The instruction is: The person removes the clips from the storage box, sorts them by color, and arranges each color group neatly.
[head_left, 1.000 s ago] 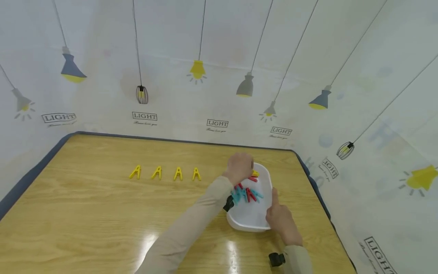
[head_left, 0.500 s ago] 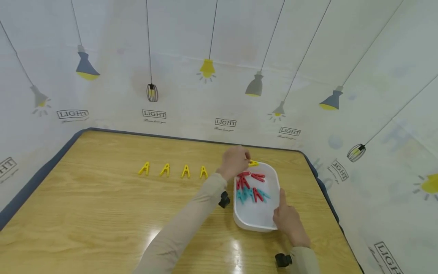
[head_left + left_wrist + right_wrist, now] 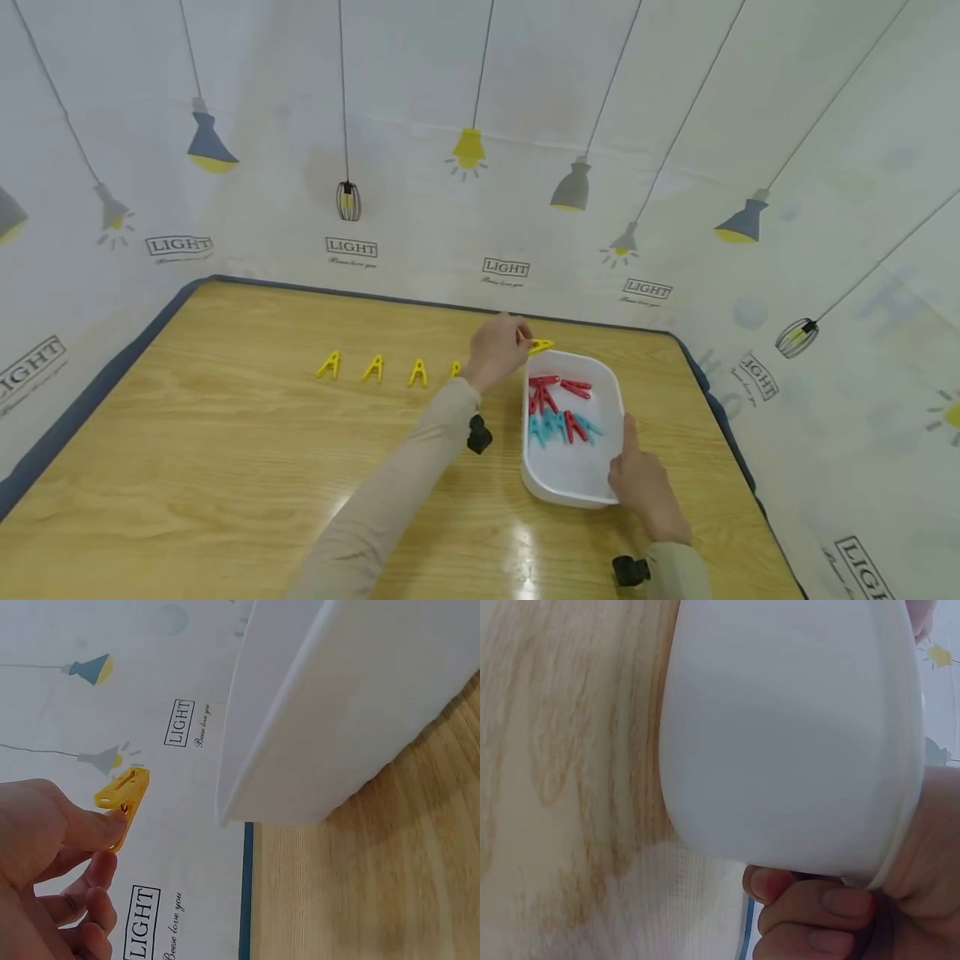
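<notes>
Pale wallpaper (image 3: 277,108) printed with hanging lamps and LIGHT labels backs a glossy wood-grain table (image 3: 247,467). Left hand (image 3: 497,350): thumb and forefinger pinch one yellow clip (image 3: 123,796), other fingers bent below. Clip is in the air, apart from the white tray (image 3: 576,473), near its far left corner. Right hand (image 3: 647,487) grips the tray's right side near the close end, forefinger straight along the rim, other fingers curled against the outer wall.

In the tray: red clips (image 3: 576,388) and blue clips (image 3: 588,428), bunched toward the left side, some touching. On the table: row of four yellow clips (image 3: 419,370), legs spread toward the person, rightmost partly hidden by the left hand.

Doing it well, my judgement: pinch firmly but don't squeeze the clip hard, it likely springs and could twist out. Clear the rim before moving sideways. Carry the wrist above the row, a sleeve could knock one. Right hand should just steady the tray, not tip it.
</notes>
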`<state>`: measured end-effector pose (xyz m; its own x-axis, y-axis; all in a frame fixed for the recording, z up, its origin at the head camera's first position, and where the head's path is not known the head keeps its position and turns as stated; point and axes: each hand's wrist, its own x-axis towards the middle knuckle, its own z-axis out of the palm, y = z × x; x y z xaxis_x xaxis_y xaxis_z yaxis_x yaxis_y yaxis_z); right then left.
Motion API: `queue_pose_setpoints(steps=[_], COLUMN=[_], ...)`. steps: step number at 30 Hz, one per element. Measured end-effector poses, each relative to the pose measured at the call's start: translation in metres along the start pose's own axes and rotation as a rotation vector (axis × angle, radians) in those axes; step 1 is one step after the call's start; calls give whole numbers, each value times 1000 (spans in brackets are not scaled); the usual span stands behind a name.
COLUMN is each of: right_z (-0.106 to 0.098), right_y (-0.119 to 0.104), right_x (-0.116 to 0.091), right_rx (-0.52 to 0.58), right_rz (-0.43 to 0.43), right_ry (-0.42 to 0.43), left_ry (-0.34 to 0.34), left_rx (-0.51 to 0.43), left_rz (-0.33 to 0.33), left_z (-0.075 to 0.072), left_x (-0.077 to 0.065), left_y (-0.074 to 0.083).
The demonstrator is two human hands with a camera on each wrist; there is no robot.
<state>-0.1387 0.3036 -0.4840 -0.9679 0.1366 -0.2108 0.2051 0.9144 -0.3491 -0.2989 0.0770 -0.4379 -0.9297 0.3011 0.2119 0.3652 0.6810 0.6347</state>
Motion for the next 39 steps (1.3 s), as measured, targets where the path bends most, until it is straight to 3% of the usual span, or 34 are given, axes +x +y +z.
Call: queue_pose_setpoints(steps=[10,17,29,39], right_z=[-3,-4,-2,-1], right_y=[3,3,3,-1], right_x=[-1,-2,-2,-1], right_rx=[24,13,0,-8], right_rz=[42,26,-1,-20], right_ry=[-41,-15,4,7], left_ry=[34,33,-75,-92], left_rx=[-53,-43,77,219], left_rz=[-71,-104,-150,-144], left_z=[0,3,19,28], left_x=[-4,-11,-26,-31], left_y=[-23,-37,-54,-60])
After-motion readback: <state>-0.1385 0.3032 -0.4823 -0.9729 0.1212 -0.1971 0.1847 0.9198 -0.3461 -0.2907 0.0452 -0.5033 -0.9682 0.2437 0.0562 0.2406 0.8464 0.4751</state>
